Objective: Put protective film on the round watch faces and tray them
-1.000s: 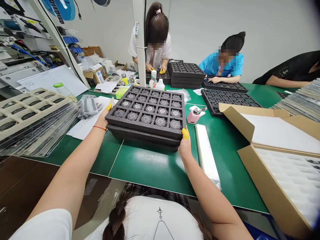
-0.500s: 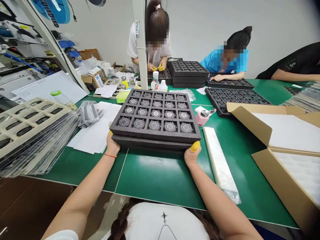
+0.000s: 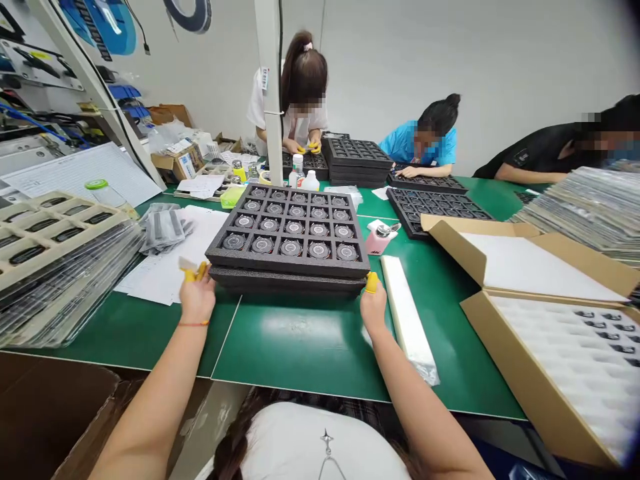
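Note:
Two stacked black foam trays (image 3: pixel 287 263) are in front of me. The upper one holds several round dark watch bodies (image 3: pixel 291 247) in square pockets, and the lower one is slightly out of line beneath it. My left hand (image 3: pixel 197 297) is just off the stack's front left corner, palm up, its yellow-tipped fingers apart. A small pale piece (image 3: pixel 187 264) shows at those fingertips; I cannot make out what it is. At the front right corner, my right hand (image 3: pixel 374 307) has its yellow-covered thumb up against or close beside the tray. Its other fingers are hidden.
Right of the trays lie a long white wrapped strip (image 3: pixel 407 313) and a pink pump bottle (image 3: pixel 379 239). An open carton (image 3: pixel 480 313) with white foam stands further right. Stacked beige trays (image 3: pixel 65 267) and papers (image 3: pixel 165 267) are at left. Co-workers (image 3: pixel 305 100) sit across the green table.
My left hand has come off the tray's left corner. My right thumb has shifted from lying over the corner to upright beside it. The view has turned right.

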Demonstrator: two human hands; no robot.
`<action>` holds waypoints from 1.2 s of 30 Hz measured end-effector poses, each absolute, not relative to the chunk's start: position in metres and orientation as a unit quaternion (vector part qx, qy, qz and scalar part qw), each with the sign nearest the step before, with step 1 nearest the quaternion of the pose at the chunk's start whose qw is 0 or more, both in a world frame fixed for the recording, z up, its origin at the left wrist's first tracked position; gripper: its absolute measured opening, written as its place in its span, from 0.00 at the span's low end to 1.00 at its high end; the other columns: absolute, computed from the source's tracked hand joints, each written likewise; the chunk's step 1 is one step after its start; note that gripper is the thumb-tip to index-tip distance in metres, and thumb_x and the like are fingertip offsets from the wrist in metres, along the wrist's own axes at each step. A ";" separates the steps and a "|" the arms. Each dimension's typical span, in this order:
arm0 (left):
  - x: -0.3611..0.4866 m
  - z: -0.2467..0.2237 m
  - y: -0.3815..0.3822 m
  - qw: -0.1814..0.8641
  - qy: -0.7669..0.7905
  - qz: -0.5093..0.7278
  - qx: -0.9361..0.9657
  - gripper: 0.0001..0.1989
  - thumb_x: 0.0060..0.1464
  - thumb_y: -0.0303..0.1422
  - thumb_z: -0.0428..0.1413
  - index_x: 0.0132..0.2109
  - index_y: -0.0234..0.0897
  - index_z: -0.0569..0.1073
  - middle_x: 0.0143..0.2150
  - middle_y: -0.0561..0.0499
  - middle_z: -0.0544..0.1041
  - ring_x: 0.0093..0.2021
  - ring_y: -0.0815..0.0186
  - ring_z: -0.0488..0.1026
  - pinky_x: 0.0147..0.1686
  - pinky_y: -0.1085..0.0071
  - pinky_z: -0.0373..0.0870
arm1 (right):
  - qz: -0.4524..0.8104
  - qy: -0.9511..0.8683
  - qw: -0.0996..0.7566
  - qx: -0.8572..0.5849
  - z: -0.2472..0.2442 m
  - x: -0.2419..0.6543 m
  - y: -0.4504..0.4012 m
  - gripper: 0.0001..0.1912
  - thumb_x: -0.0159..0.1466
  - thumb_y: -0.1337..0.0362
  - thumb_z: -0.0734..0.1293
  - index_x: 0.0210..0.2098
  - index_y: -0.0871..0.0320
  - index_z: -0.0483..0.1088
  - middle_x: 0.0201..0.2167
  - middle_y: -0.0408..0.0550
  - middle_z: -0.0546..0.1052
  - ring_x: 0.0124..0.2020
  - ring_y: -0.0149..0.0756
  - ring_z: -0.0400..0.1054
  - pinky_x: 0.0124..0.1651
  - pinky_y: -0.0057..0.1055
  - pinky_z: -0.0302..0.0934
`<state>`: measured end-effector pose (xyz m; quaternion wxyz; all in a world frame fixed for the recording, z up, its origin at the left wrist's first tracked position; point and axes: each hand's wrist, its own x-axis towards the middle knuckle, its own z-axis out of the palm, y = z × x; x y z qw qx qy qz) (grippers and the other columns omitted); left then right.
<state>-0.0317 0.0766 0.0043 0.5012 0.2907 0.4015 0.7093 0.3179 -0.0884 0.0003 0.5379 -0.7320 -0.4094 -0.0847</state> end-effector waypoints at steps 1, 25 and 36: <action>-0.036 0.006 0.063 0.483 0.407 0.710 0.313 0.06 0.56 0.35 0.53 0.37 0.39 0.64 0.29 0.57 0.73 0.28 0.73 0.70 0.37 0.75 0.71 | -0.099 -0.422 0.531 -0.728 0.017 0.323 -0.092 0.23 0.69 0.54 0.52 0.40 0.62 0.73 0.36 0.54 0.75 0.39 0.42 0.68 0.44 0.41 0.62; 0.085 0.019 -0.033 0.696 0.150 0.104 0.694 0.40 0.52 0.52 0.57 0.64 0.37 0.53 0.39 0.45 0.75 0.33 0.64 0.74 0.35 0.64 0.73 | -0.083 -0.723 0.442 -0.524 0.075 0.255 -0.124 0.12 0.65 0.72 0.63 0.43 0.50 0.71 0.38 0.45 0.78 0.37 0.37 0.67 0.42 0.38 0.64; 0.078 0.022 -0.041 0.693 0.204 0.143 0.677 0.34 0.49 0.28 0.63 0.60 0.38 0.57 0.52 0.45 0.69 0.46 0.63 0.70 0.46 0.64 0.70 | 0.110 -0.663 0.470 -0.572 0.032 0.252 -0.135 0.16 0.65 0.73 0.61 0.49 0.50 0.66 0.41 0.47 0.75 0.41 0.35 0.71 0.44 0.36 0.71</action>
